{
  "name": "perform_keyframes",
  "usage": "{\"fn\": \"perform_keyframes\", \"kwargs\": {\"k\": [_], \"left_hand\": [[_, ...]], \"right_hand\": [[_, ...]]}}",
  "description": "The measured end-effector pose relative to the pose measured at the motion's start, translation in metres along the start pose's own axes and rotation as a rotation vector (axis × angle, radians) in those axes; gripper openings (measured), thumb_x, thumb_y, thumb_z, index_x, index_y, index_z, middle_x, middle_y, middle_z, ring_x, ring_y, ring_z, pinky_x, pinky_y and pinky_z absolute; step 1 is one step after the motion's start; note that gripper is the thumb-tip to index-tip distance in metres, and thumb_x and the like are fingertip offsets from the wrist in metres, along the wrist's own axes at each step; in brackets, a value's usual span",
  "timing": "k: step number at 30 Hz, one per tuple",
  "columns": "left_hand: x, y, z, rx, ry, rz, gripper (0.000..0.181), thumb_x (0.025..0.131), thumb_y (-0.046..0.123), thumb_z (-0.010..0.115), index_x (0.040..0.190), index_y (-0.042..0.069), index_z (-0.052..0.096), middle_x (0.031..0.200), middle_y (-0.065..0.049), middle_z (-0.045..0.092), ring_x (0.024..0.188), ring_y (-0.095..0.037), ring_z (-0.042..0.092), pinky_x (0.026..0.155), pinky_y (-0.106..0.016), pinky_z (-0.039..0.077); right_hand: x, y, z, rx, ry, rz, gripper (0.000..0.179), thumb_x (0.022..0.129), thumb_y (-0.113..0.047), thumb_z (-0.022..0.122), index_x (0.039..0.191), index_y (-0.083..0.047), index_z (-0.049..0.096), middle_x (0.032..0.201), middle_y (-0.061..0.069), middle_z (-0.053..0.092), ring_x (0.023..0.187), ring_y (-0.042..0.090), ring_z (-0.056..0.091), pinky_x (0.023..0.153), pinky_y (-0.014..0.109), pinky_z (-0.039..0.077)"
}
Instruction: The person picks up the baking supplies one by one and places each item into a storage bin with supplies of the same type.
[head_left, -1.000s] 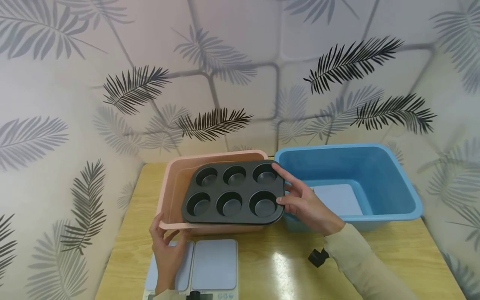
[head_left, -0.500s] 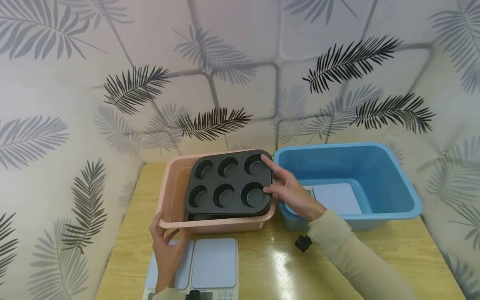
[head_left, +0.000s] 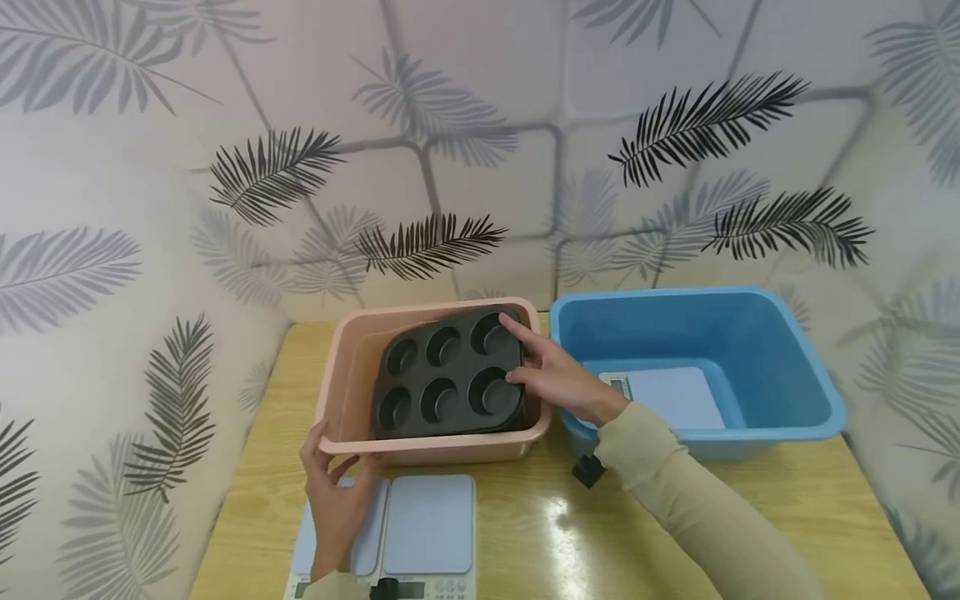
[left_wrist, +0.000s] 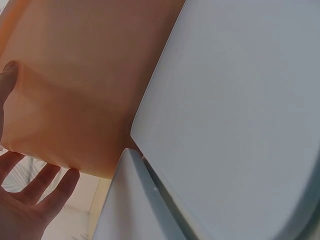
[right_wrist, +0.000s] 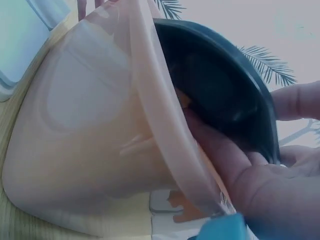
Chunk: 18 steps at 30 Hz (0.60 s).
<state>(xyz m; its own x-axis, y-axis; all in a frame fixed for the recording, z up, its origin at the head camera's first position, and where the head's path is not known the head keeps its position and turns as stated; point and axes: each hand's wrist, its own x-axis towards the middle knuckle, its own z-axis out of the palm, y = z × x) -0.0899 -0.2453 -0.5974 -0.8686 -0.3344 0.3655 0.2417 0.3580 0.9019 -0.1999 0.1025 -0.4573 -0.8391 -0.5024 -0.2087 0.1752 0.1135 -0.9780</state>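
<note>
A dark grey muffin pan [head_left: 458, 387] with several round cups lies tilted inside the pink basin [head_left: 343, 367], its right end higher. My right hand [head_left: 561, 373] grips that right end, thumb and index finger on the top face and the other fingers behind. In the right wrist view those fingers reach under the pan [right_wrist: 220, 75], inside the basin's rim [right_wrist: 160, 110]. At the basin's front left corner my left hand [head_left: 337, 492] holds the rim, thumb and fingers spread along the wall. The left wrist view shows its fingers [left_wrist: 60, 192] at the basin's edge.
Two white kitchen scales [head_left: 429, 525] lie side by side in front of the pink basin. A blue basin [head_left: 697, 321] stands close to its right, with another white scale [head_left: 675, 398] inside. A leaf-patterned wall rises behind the wooden table [head_left: 795, 517].
My right hand has carried the muffin pan left and down, from over the pink basin's front rim into the basin. My left hand stays on the rim.
</note>
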Motion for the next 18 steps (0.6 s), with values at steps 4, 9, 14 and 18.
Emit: {"fn": "perform_keyframes", "kwargs": {"k": [4,9,14,18], "left_hand": [[0.0,-0.001,-0.002,-0.008,0.009,0.008,0.098,0.085,-0.01,0.086,0.166,0.011,0.036,0.154,-0.025,0.056,0.126,-0.016,0.061,0.096,-0.012,0.058],[0.0,-0.003,-0.003,-0.01,0.016,0.019,0.098,0.084,-0.011,0.086,0.166,0.01,0.037,0.151,-0.027,0.057,0.125,-0.015,0.062,0.096,-0.012,0.059],[0.0,-0.004,-0.002,-0.015,0.004,0.027,0.098,0.085,-0.011,0.086,0.166,0.01,0.036,0.153,-0.027,0.056,0.126,-0.018,0.062,0.096,-0.012,0.059],[0.001,-0.005,-0.002,-0.003,-0.005,0.028,0.099,0.084,-0.011,0.087,0.166,0.011,0.035,0.155,-0.026,0.055,0.126,-0.017,0.061,0.096,-0.011,0.058]], "right_hand": [[0.009,-0.003,0.006,-0.055,-0.006,0.043,0.087,0.107,-0.005,0.056,0.177,-0.034,0.012,0.171,0.015,0.047,0.106,0.025,0.075,0.084,0.031,0.058],[0.018,-0.004,0.014,-0.093,-0.014,0.066,0.088,0.106,-0.001,0.055,0.177,-0.03,0.013,0.171,0.016,0.047,0.082,0.017,0.064,0.074,0.029,0.052],[0.024,-0.002,0.021,-0.061,0.0,0.089,0.089,0.104,0.004,0.054,0.178,-0.025,0.014,0.176,0.017,0.036,0.072,0.012,0.058,0.07,0.027,0.05],[0.027,0.0,0.027,-0.03,0.033,0.103,0.088,0.103,0.006,0.054,0.178,-0.022,0.015,0.171,0.023,0.042,0.056,0.01,0.049,0.065,0.025,0.049]]}}
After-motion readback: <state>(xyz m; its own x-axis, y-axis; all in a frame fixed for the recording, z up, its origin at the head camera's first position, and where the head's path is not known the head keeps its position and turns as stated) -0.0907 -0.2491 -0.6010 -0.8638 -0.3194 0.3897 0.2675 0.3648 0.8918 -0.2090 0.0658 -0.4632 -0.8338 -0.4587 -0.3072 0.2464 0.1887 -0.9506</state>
